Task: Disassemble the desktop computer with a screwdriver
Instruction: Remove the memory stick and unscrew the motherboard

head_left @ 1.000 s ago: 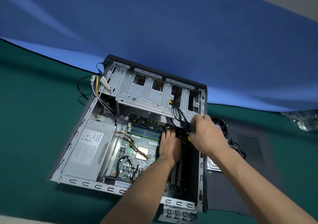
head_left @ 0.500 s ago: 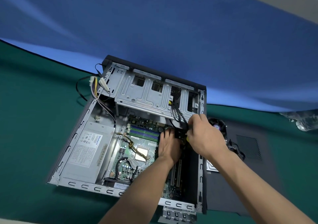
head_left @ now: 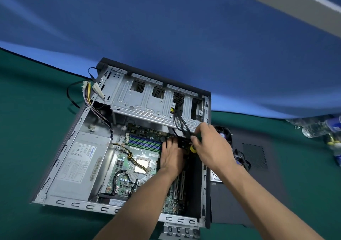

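The open desktop case (head_left: 60,167) lies on its side on the green table, with the motherboard (head_left: 145,158) and grey power supply (head_left: 77,167) exposed. My left hand (head_left: 171,156) lies inside on the board, fingers stretched against a small black part (head_left: 183,143) under the drive cage (head_left: 153,103). My right hand (head_left: 212,145) grips a screwdriver with a yellow and green handle (head_left: 193,148), right beside that black part. The screwdriver's tip is hidden by the hands.
Loose power cables (head_left: 88,94) hang over the case's far left corner. A black side panel (head_left: 258,177) lies to the right with a fan (head_left: 224,132) and a drive (head_left: 215,175) on it. Plastic bottles (head_left: 324,129) stand at the far right. A blue wall rises behind.
Both hands stay at the same spot under the drive cage; the right hand has turned slightly, showing more of the yellow handle.
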Motion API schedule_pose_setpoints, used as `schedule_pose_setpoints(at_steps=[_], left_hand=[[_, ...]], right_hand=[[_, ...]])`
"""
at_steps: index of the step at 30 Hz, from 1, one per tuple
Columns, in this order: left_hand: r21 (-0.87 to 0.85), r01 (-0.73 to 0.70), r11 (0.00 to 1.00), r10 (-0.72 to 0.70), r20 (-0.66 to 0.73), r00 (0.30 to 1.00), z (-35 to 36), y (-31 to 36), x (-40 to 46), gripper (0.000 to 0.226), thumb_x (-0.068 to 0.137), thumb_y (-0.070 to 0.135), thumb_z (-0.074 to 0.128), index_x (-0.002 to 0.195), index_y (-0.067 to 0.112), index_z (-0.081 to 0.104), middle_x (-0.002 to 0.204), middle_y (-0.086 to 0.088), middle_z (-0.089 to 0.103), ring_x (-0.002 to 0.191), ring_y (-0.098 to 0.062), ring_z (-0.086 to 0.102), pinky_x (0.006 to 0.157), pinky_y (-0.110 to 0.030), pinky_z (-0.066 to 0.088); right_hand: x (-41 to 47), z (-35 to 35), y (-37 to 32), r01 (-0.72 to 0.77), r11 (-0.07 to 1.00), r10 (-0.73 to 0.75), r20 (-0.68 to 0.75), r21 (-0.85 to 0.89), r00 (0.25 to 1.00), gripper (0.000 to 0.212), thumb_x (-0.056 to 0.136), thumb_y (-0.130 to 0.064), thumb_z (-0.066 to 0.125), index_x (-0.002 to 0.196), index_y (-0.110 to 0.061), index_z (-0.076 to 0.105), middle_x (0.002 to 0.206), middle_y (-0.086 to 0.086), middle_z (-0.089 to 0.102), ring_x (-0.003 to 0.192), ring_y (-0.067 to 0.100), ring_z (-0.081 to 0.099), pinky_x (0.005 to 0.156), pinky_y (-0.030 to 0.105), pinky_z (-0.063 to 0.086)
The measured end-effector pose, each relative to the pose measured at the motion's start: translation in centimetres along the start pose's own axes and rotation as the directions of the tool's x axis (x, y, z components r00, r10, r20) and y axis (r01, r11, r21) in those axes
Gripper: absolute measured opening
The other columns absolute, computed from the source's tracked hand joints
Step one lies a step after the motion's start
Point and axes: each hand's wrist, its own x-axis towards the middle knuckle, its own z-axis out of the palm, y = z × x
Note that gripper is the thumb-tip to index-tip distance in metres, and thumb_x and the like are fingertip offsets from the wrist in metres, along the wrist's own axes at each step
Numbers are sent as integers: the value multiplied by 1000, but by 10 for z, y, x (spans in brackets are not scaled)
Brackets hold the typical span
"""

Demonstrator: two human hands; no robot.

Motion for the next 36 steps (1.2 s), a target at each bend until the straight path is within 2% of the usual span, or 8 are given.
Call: schedule_pose_setpoints(at_steps=[3,11,15,21,25,30,32,36], left_hand=[[-13,-14,1000,14,-15,1000,2,-2,0,26,85,20,60,110,25,65,139,-8,41,133,-32,24,111,-45,20],[4,-17,1000,17,30,999,2,2,0,18,83,15,56,97,22,63,131,-9,47,128,-34,30,108,-46,21],[56,-73,996,73,4,997,-1,5,-1,22,85,17,56,106,19,63,131,-9,47,127,-30,31,109,-47,18],[74,-67,995,67,2,998,-8,8,-7,23,84,6,53,103,12,64,132,-11,46,125,-27,30,111,-45,16],[78,-42,996,44,-24,999,-10,13,-11,36,84,-6,43,116,4,57,143,-11,37,138,-28,19,117,-45,4],[210,-137,968,140,-1,990,-8,11,-6,44,97,12,40,140,6,35,145,-14,35,137,-31,23,115,-47,12],[276,-197,941,194,37,980,-8,9,-6,44,94,13,47,137,8,41,140,-14,40,135,-30,25,114,-51,13],[173,-154,973,157,-5,988,-3,8,-3,37,88,6,52,125,12,52,132,-12,47,129,-29,30,113,-49,14]], right_hand=[[1,1,3,6,1000,-7,24,5,1000,12,94,-27,46,106,-23,43,110,0,49,89,28,56,67,32,37],[-5,-1,4,55,995,-57,-28,-78,998,12,91,-26,46,103,-23,48,106,-2,50,82,27,58,62,32,37],[-8,-7,2,86,991,-96,-95,-104,991,12,89,-29,47,100,-25,50,104,-4,51,81,27,59,60,31,35],[-12,-14,1,101,986,-117,-118,-134,986,11,89,-32,49,99,-26,49,106,-7,51,79,24,57,59,30,31],[-16,-14,2,112,981,-131,-116,-157,984,13,90,-32,47,101,-25,49,107,-7,51,79,24,58,59,30,34],[-21,-13,2,128,979,-151,-148,-157,977,12,91,-32,47,101,-25,49,105,-7,51,76,23,58,58,30,36],[-23,-14,3,120,981,-145,-169,-152,975,13,91,-32,47,101,-25,49,104,-7,50,76,24,57,59,31,36],[-24,-12,4,115,979,-143,-170,-169,975,14,90,-33,46,102,-25,49,103,-8,50,75,25,57,58,31,35]])
